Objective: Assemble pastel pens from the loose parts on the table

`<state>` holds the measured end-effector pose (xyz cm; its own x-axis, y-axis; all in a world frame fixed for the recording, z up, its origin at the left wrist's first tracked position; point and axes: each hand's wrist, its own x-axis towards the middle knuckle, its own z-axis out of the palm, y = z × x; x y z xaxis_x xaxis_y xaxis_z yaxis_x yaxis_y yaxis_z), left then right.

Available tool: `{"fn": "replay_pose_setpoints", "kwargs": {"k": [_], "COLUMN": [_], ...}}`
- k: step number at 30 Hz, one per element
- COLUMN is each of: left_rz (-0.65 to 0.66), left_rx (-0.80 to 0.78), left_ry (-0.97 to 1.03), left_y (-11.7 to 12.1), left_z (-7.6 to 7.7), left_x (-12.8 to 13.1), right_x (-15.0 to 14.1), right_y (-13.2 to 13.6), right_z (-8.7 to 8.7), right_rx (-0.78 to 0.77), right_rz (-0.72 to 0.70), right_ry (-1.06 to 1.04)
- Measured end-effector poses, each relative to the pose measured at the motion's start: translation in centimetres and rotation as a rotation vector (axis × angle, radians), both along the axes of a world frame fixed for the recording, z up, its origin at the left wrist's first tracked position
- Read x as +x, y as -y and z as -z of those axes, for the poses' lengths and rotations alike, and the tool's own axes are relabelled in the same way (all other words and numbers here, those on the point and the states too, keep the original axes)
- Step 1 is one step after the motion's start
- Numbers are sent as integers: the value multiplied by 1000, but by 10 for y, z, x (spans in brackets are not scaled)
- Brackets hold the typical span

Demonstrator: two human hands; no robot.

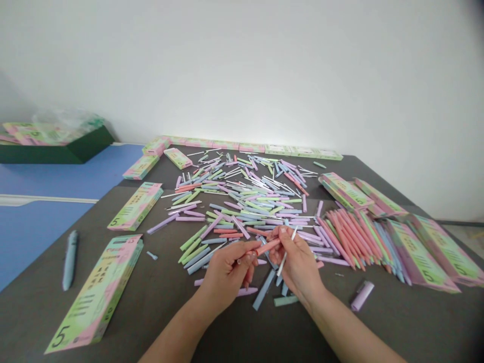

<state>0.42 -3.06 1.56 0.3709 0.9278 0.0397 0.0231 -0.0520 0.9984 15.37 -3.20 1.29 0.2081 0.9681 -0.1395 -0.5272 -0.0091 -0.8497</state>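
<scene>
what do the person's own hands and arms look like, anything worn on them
The left hand and right hand are ungloved. No watch or bracelet shows. The forearms are bare as far as the picture shows, with no sleeve in view, and no markings can be made out.

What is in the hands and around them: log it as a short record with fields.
Left hand: fingers on one end of a coral pen piece
Right hand: fingers at that piece's other end; also holds a white stick
Middle of table: loose pen parts, mostly purple, green, blue, coral and white
Right side: row of pens, many coral, beside printed boxes
Left side: more boxes, one blue pen
</scene>
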Motion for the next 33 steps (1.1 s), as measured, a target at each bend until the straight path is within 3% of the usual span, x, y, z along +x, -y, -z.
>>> {"fn": "replay_pose_setpoints", "kwargs": {"k": [6, 8, 10, 14, 18, 21, 25, 28, 33], "left_rz": [-8, -93, -236, -267, -250, -220, -167, -135, -132], "left_rx": [-356, -476, -461, -418, -374, -376, -409, -422, -427], "left_ry": [210, 336, 384, 329, 311, 292, 220, 227, 285], "left_y": [-6, -12, -18, -25, -25, -23, -19, -18, -18], "left_z": [0, 4, 8, 12, 11, 7, 3, 3, 7], "left_x": [4, 4, 2, -3, -5, -4, -3, -2, -1], "right_x": [1, 3, 8, 24, 35, 35, 33, 32, 27], "right_y": [-5, -8, -11, -10, -1, 4, 7, 11, 16], "right_z": [8, 10, 9, -4, -18, -18, -9, -4, -1], "right_rx": [-59, -101, -121, -110, -129, -128, 77, 221, 225], "right_rz": [-45, -31, -15, -57, -303, -414, -458, -615, -791], "right_ry": [-65, -76, -69, 43, 293, 582, 1040, 1287, 1550]}}
